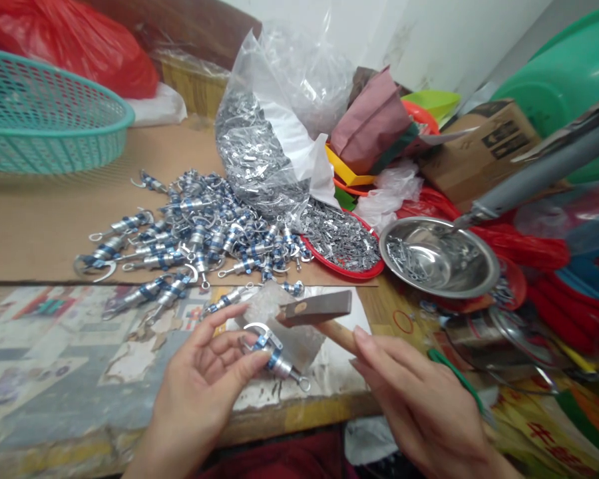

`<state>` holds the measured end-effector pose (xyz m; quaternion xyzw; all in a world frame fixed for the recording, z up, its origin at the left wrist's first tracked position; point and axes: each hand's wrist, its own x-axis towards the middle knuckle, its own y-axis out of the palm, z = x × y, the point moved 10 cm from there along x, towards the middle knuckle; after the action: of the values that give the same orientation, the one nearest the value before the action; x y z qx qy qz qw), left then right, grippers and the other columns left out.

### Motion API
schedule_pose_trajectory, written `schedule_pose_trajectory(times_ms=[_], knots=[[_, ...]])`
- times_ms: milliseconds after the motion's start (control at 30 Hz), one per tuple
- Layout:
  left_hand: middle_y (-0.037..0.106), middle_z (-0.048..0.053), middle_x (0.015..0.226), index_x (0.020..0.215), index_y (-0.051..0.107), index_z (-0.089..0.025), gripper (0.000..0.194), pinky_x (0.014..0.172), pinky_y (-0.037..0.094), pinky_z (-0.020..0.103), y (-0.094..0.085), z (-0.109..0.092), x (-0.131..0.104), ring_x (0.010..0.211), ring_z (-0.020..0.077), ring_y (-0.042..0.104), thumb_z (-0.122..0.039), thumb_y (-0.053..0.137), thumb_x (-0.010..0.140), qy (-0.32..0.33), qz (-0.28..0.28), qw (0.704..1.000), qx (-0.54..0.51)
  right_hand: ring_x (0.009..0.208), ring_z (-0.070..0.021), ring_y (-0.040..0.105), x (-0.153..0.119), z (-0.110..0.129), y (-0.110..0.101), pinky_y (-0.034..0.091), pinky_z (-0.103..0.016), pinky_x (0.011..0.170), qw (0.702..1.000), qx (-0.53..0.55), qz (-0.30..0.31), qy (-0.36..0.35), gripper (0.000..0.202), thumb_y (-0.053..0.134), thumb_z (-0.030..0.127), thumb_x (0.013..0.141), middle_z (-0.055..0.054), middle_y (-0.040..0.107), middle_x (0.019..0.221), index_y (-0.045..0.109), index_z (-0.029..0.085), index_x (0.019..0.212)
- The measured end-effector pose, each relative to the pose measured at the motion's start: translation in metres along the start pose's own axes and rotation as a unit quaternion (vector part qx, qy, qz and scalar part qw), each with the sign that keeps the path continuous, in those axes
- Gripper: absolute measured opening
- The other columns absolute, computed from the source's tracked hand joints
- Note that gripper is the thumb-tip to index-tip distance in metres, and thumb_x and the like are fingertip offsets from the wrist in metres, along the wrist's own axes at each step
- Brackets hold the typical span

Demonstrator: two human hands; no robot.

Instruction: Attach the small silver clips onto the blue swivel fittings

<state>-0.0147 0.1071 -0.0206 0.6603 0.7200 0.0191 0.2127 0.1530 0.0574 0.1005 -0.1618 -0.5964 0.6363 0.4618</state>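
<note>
Near the table's front edge, my left hand (pixel 207 379) grips a silver and blue metal fitting (pixel 279 362) between thumb and fingers, its hook end up and its small ring pointing down to the right. My right hand (pixel 404 386) is closed on the wooden handle of a hammer (pixel 319 309). The hammer's dark head is just above the fitting, over a flat metal plate (pixel 299 339) on a white sheet. Behind the plate lies a heap of similar fittings (pixel 199 226).
A red tray (pixel 379 267) of small metal pieces and a steel bowl (pixel 489 266) stand behind my right hand. Farther back are a clear bag (pixel 254 146) of metal parts, a carton (pixel 484 146) and a turquoise basket (pixel 54 150). A grey bar (pixel 544 159) slants in from the right.
</note>
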Motion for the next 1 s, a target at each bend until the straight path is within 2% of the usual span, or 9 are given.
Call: schedule_pose_trajectory(times_ms=[100, 200, 300, 400, 533, 667, 767, 900, 1000], knots=[[0.077, 0.002, 0.076, 0.104, 0.061, -0.020, 0.050, 0.065, 0.058, 0.024, -0.001, -0.001, 0.001, 0.070, 0.0183, 0.072, -0.026, 0.079, 0.058, -0.012, 0.000, 1.000, 0.021, 0.081, -0.0152, 0.067, -0.001, -0.016, 0.010, 0.055, -0.023, 0.066, 0.998, 0.055, 0.010, 0.042, 0.046, 0.044, 0.008, 0.086, -0.007, 0.069, 0.095, 0.048, 0.020, 0.130], [0.076, 0.004, 0.066, 0.077, 0.072, -0.019, 0.020, 0.065, 0.058, 0.026, 0.001, -0.009, 0.002, 0.063, 0.0197, 0.071, -0.028, 0.076, 0.059, -0.011, 0.024, 0.993, 0.117, 0.091, -0.0187, 0.066, -0.010, -0.064, 0.014, 0.056, -0.028, 0.075, 0.982, 0.096, -0.039, 0.158, 0.035, 0.053, 0.019, 0.086, -0.009, 0.069, 0.104, 0.058, 0.018, 0.121], [0.074, 0.006, 0.071, 0.065, 0.075, -0.024, 0.006, 0.067, 0.055, 0.028, 0.009, -0.037, 0.001, 0.070, 0.0214, 0.069, -0.027, 0.070, 0.064, 0.114, 0.059, 0.962, 0.243, 0.089, -0.0223, 0.068, -0.019, -0.107, 0.033, 0.057, -0.035, 0.074, 0.961, 0.122, 0.011, 0.250, 0.033, 0.057, 0.028, 0.083, -0.008, 0.070, 0.103, 0.064, 0.017, 0.114], [0.067, 0.006, 0.084, 0.070, 0.075, -0.027, 0.009, 0.074, 0.051, 0.027, 0.018, -0.061, -0.009, 0.083, 0.0211, 0.064, -0.025, 0.067, 0.071, 0.259, 0.071, 0.907, 0.325, 0.079, -0.0201, 0.069, -0.010, -0.121, 0.043, 0.057, -0.032, 0.068, 0.965, 0.105, 0.063, 0.234, 0.024, 0.056, 0.031, 0.085, -0.005, 0.073, 0.090, 0.070, 0.020, 0.101], [0.063, 0.004, 0.086, 0.076, 0.073, -0.028, 0.010, 0.075, 0.048, 0.026, 0.030, -0.070, -0.017, 0.084, 0.0200, 0.062, -0.022, 0.064, 0.075, 0.324, 0.089, 0.862, 0.379, 0.091, -0.0197, 0.064, 0.032, -0.149, 0.020, 0.050, -0.034, 0.083, 0.975, -0.012, -0.042, 0.216, 0.024, 0.049, 0.023, 0.088, -0.007, 0.069, 0.098, 0.070, 0.019, 0.098], [0.068, 0.003, 0.078, 0.077, 0.073, -0.027, 0.014, 0.065, 0.050, 0.024, 0.041, -0.067, -0.016, 0.073, 0.0187, 0.065, -0.022, 0.060, 0.078, 0.293, 0.136, 0.866, 0.381, 0.097, -0.0221, 0.061, 0.077, -0.189, 0.033, 0.045, -0.037, 0.091, 0.970, -0.048, -0.035, 0.237, 0.017, 0.058, 0.012, 0.080, -0.009, 0.067, 0.099, 0.071, 0.017, 0.089], [0.070, 0.002, 0.072, 0.075, 0.074, -0.028, 0.012, 0.063, 0.051, 0.023, 0.036, -0.072, -0.015, 0.068, 0.0179, 0.066, -0.021, 0.064, 0.074, 0.287, 0.118, 0.882, 0.355, 0.091, -0.0192, 0.062, 0.095, -0.206, 0.042, 0.047, -0.039, 0.087, 0.968, -0.047, -0.016, 0.247, 0.006, 0.061, 0.017, 0.082, -0.006, 0.067, 0.092, 0.067, 0.015, 0.082], [0.072, 0.001, 0.068, 0.068, 0.075, -0.030, 0.013, 0.060, 0.051, 0.022, 0.028, -0.076, -0.016, 0.065, 0.0172, 0.067, -0.019, 0.068, 0.070, 0.284, 0.100, 0.898, 0.320, 0.099, -0.0225, 0.061, 0.095, -0.209, 0.026, 0.044, -0.041, 0.091, 0.965, -0.021, -0.066, 0.254, 0.010, 0.059, 0.014, 0.081, -0.010, 0.068, 0.098, 0.066, 0.014, 0.089], [0.073, 0.001, 0.068, 0.069, 0.076, -0.030, 0.013, 0.059, 0.051, 0.022, 0.031, -0.074, -0.015, 0.063, 0.0172, 0.068, -0.019, 0.069, 0.069, 0.275, 0.110, 0.903, 0.312, 0.085, -0.0221, 0.067, 0.084, -0.188, 0.011, 0.052, -0.036, 0.080, 0.957, 0.029, -0.117, 0.263, 0.016, 0.055, 0.015, 0.082, -0.011, 0.070, 0.089, 0.066, 0.012, 0.094]])
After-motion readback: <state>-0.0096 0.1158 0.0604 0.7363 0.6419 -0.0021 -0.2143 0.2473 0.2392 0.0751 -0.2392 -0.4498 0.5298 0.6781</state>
